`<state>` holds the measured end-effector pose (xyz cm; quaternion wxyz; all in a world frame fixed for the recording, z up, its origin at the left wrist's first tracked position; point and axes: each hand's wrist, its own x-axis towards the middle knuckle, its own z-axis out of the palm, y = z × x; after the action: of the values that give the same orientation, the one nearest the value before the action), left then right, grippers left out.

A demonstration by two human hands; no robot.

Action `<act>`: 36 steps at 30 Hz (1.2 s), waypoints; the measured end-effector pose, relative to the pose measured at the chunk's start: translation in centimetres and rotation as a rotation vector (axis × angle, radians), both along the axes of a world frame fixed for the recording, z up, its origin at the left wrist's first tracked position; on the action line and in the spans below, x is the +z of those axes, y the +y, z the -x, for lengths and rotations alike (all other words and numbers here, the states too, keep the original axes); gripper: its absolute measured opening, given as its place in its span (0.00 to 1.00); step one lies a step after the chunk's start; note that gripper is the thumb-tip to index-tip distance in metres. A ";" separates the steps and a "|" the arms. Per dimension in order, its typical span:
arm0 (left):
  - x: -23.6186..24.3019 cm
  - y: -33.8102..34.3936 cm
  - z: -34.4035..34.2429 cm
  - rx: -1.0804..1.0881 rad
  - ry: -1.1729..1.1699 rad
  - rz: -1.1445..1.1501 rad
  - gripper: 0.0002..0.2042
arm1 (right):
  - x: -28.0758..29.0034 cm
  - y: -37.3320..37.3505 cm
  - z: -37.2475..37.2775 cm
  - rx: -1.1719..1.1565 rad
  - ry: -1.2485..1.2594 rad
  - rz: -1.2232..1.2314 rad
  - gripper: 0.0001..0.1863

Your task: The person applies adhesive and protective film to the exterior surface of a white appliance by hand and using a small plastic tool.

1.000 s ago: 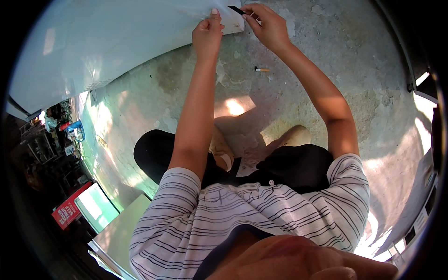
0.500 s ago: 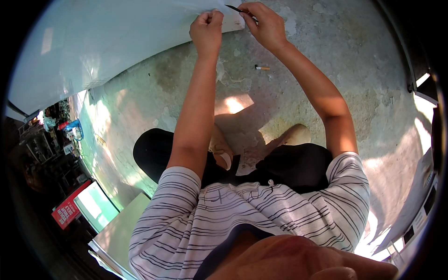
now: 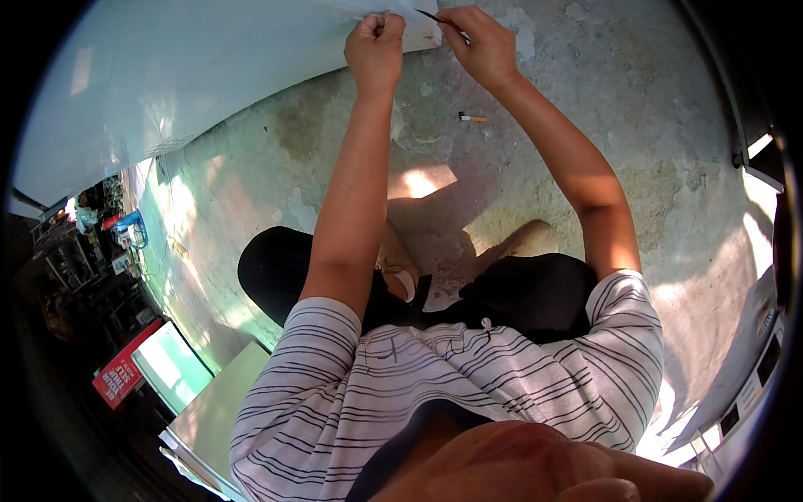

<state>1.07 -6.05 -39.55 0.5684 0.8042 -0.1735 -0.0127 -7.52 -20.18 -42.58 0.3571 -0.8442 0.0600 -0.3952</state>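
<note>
A large white panel (image 3: 226,71) with a smooth, slightly shiny surface fills the upper left and ends near my hands. My left hand (image 3: 375,52) is closed in a pinch against it near its right end; what its fingers hold, if anything, is hidden. Just to the right, my right hand (image 3: 485,46) grips a thin, dark, pointed blade (image 3: 431,17). The tip points up and left toward the panel, a short gap from my left fingers. I cannot tell whether the tip touches the surface.
On the worn concrete floor (image 3: 326,176) below my right hand lies a small slim object (image 3: 472,118), dark at one end and tan at the other. My knees are bent under my arms. A red sign (image 3: 117,376) and cluttered shelves stand at left, near a pale box-like cabinet (image 3: 217,397).
Both hands have shifted slightly to the right along the panel, and the blade has moved with my right hand. Both grips look the same.
</note>
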 end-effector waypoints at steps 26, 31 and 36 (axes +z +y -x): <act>1.8 -1.1 0.2 0.065 0.442 0.062 0.11 | -12.6 -0.2 -0.4 -0.036 0.374 -0.087 0.07; 1.8 -1.1 0.3 0.051 0.397 0.051 0.10 | -14.5 -0.8 -0.1 -0.055 0.530 0.024 0.08; 1.7 -0.2 0.4 0.037 0.155 -0.145 0.11 | -12.9 -0.1 0.3 -0.074 0.523 -0.222 0.08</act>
<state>0.63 -6.23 -37.86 0.5207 0.8427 -0.1128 -0.0769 -7.86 -20.32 -55.47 0.4049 -0.8706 0.2237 -0.1678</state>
